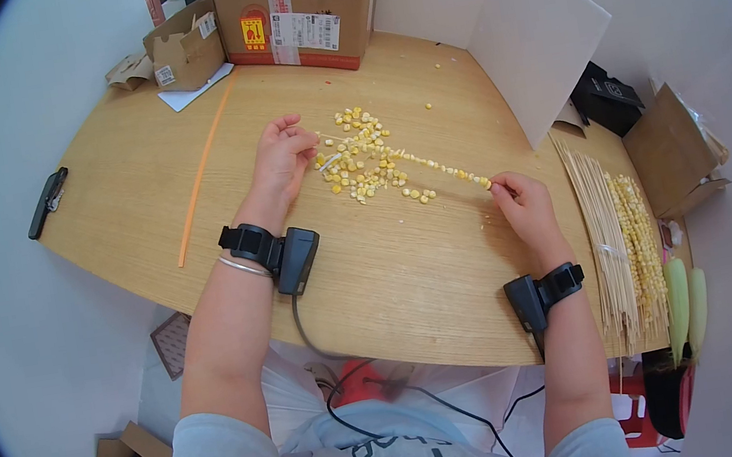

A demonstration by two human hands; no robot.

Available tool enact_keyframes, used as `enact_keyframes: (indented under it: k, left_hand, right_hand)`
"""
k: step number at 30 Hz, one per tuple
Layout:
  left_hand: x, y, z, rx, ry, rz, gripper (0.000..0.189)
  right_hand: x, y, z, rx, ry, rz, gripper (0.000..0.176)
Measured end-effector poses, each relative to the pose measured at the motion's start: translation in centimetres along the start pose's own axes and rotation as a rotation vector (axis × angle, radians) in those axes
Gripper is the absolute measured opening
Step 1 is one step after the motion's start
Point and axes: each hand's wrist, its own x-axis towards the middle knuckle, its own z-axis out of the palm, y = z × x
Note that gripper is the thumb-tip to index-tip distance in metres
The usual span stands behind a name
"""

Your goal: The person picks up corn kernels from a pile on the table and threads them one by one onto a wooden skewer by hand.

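A thin skewer threaded with yellow and white corn kernels [437,168] stretches between my two hands, above the wooden table. My left hand [287,153] is closed at the skewer's bare end, on the left. At the other end, my right hand [521,203] pinches the skewer just beside the last kernel. Loose corn kernels [360,177] lie in a pile on the table near my left hand, partly beneath the skewer. Both wrists wear black strapped devices.
Bare skewers [602,241] and filled kernel skewers [640,254] lie at the right, beside corn cobs [677,305]. A white panel [537,42] stands behind them. A large carton [296,12] stands at the back, an orange strip [205,167] and a stapler [48,202] at the left.
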Motion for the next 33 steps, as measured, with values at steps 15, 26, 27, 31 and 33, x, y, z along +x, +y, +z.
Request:
enact_keyframes:
  k: [15, 26, 27, 31, 33]
  left_hand:
    - [0.1, 0.2, -0.1, -0.065, -0.078, 0.001, 0.044]
    - [-1.5, 0.5, 1.6, 0.392, -0.237, 0.036, 0.035]
    - [-1.6, 0.3, 1.8, 0.405, -0.261, 0.024, 0.035]
    - [-2.3, -0.4, 2.5, 0.738, -0.304, 0.179, 0.027]
    - [-1.6, -0.6, 1.6, 0.84, -0.315, 0.25, 0.027]
  right_hand:
    - [-0.1, 0.1, 0.2, 0.094, -0.107, 0.034, 0.014]
    - [0.3, 1.1, -0.7, 0.012, 0.206, 0.159, 0.017]
    - [0.2, 0.9, -0.6, -0.031, 0.216, 0.101, 0.018]
    - [0.0, 0.7, -0.6, -0.12, 0.205, 0.042, 0.019]
    - [0.1, 0.0, -0.9, -0.183, 0.165, 0.082, 0.018]
